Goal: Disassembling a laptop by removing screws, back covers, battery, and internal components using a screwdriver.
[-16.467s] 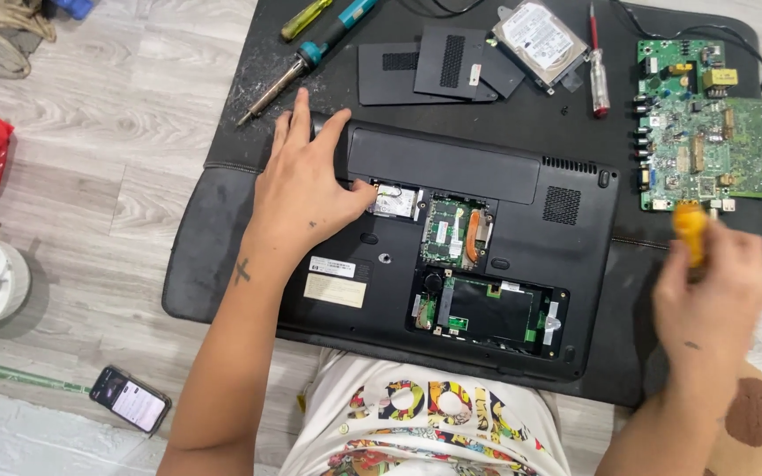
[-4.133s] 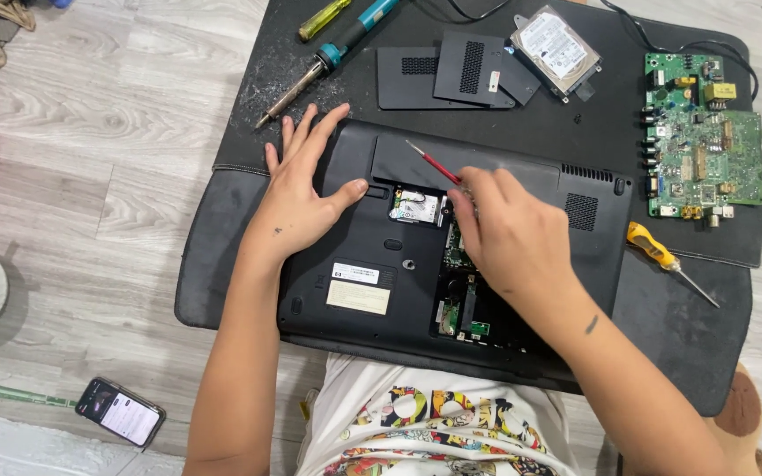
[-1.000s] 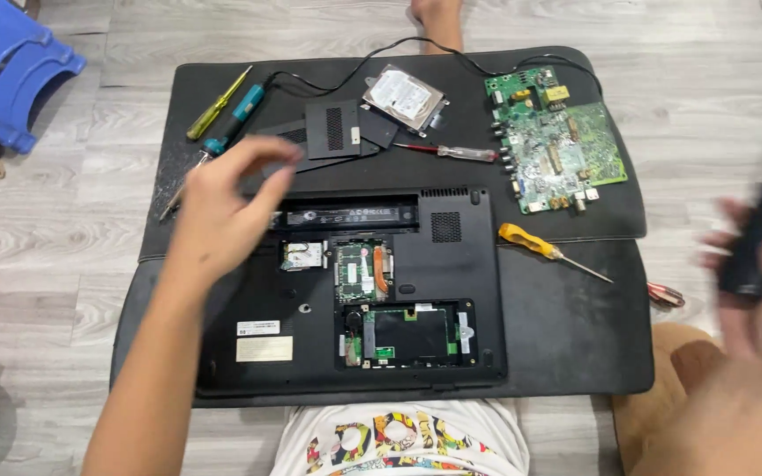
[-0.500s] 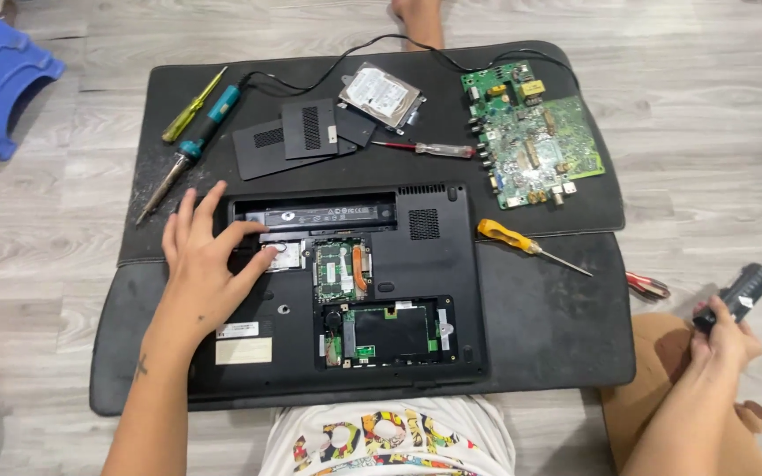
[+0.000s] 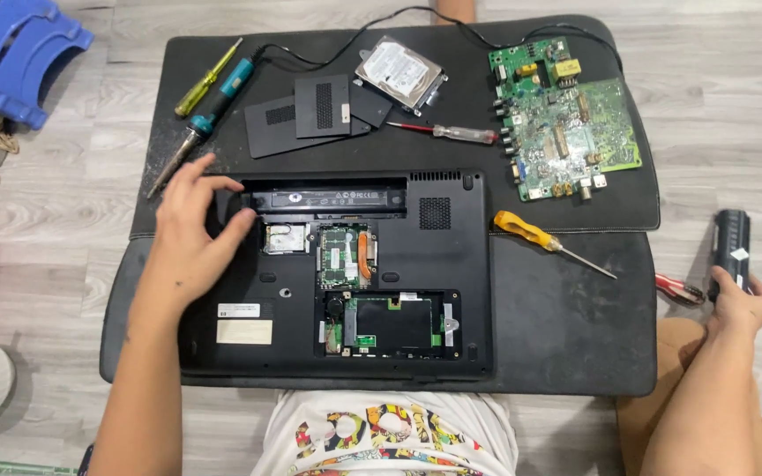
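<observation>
A grey wood-plank floor carries two black work mats (image 5: 566,335), and on the nearer one lies an upturned black laptop (image 5: 434,291) with its bottom covers off, so the memory, the wireless card and the drive bay show. Well off to the right, past the mat's edge and down on the floor, the right hand (image 5: 738,304) is curled around the lower end of a black cylindrical laptop battery (image 5: 731,251); its long axis runs away from the person, nearly parallel to the mat's side edge, and its far end sticks out beyond the fingers. The empty battery slot (image 5: 328,196) runs crosswise along the laptop's far edge, so the battery's axis stands about square to the slot. The left hand (image 5: 191,238) is much nearer the laptop: it rests half-open on the left rear corner, fingertips touching the case just beside the slot's left end, gripping nothing. A yellow-handled screwdriver (image 5: 549,242) lies between the laptop and the right hand, and a red-handled tool (image 5: 681,289) lies just beside that hand. On the far mat sit a green circuit board (image 5: 566,115), a hard drive (image 5: 399,72) and two loose covers (image 5: 315,110).
</observation>
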